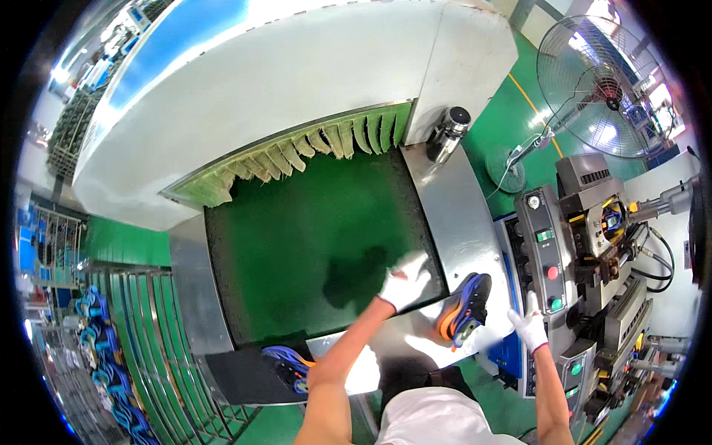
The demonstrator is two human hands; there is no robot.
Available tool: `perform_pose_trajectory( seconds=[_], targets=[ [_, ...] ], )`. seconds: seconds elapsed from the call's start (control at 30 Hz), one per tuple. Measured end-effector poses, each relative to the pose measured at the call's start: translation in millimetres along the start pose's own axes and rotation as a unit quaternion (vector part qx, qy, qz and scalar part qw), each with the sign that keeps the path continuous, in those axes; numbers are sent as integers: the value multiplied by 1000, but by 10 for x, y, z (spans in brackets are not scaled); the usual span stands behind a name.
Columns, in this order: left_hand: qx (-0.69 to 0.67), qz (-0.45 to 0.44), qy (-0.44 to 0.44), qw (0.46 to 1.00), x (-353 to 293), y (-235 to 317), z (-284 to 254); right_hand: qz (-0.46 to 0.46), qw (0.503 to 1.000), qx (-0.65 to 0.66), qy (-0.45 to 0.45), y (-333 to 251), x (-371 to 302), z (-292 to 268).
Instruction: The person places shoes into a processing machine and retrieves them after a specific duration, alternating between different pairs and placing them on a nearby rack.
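Observation:
My left hand (406, 282), in a white glove, is over the near right corner of the green conveyor belt (311, 252). Its fingers are smeared by motion, and I see nothing held in it. To its right, a dark shoe (465, 310) with blue and orange parts rests on the metal ledge. My right hand (529, 326), also gloved, is open beside a machine's control panel (545, 248), fingers apart and one stretched toward the green button (556, 304); whether it touches the panel I cannot tell. A second blue-and-orange shoe (289, 363) lies at the black mat, partly hidden by my left arm.
A white machine housing (297, 81) with a green strip curtain (319, 141) spans the belt's far end. A steel flask (449, 133) stands on the right metal edge. Beyond are a floor fan (601, 89) and pressing machines (593, 215); a rack with blue shoe parts (104, 348) is left.

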State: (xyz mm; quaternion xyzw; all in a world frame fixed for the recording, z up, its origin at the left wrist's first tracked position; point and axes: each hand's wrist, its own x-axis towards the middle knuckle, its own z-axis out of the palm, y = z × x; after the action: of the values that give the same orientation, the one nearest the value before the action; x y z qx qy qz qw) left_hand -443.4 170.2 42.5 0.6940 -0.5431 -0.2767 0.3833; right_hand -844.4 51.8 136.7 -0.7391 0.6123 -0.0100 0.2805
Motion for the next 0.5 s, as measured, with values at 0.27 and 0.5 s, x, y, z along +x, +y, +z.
perform_pose_trajectory(
  seconds=[0.27, 0.5],
  targets=[
    [232, -47, 348, 907, 1452, -2439, -2693, 118, 983, 108, 90, -996, -186, 1419],
    [446, -458, 23, 768, 1632, -4421, -4589, 63, 991, 58, 99, -852, -192, 1542]
  ],
)
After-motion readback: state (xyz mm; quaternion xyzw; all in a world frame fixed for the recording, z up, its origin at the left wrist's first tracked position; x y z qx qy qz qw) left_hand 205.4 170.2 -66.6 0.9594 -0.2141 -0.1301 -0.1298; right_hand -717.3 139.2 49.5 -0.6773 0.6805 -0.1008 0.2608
